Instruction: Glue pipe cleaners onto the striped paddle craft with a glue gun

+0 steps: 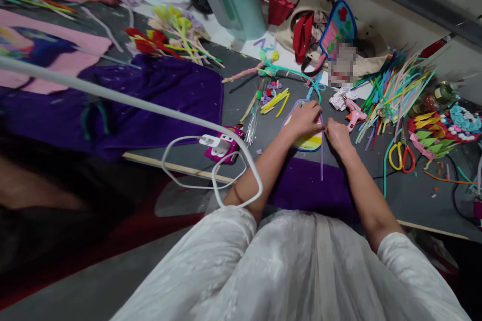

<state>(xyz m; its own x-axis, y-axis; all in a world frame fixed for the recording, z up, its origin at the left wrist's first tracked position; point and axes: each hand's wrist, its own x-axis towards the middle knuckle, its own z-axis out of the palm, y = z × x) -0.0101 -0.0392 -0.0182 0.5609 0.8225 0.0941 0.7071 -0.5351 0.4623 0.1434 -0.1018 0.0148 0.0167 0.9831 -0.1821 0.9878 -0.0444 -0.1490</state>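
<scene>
On the grey table lies a rounded flat pipe-cleaner piece (311, 142), with yellow and pink stripes and a purple-blue border. My left hand (307, 118) bends over its upper part, fingers curled down onto it near the right edge. A purple pipe cleaner (322, 163) runs along that edge and its loose end points toward me. Close beside it, my right hand (339, 136) is closed, fingertips pinched at the pipe cleaner; the exact grip is partly hidden. A turquoise pipe-cleaner strand (297, 73) curves behind my left hand.
Right of my hands are a pink glue gun (355, 114), scissors (402, 156) and a heap of pipe cleaners (395, 88). Leftward sit yellow pieces (274, 101) and a pink power strip (229, 145). A white cable (150, 103) crosses over my left forearm. A purple cloth (169, 100) covers the left side.
</scene>
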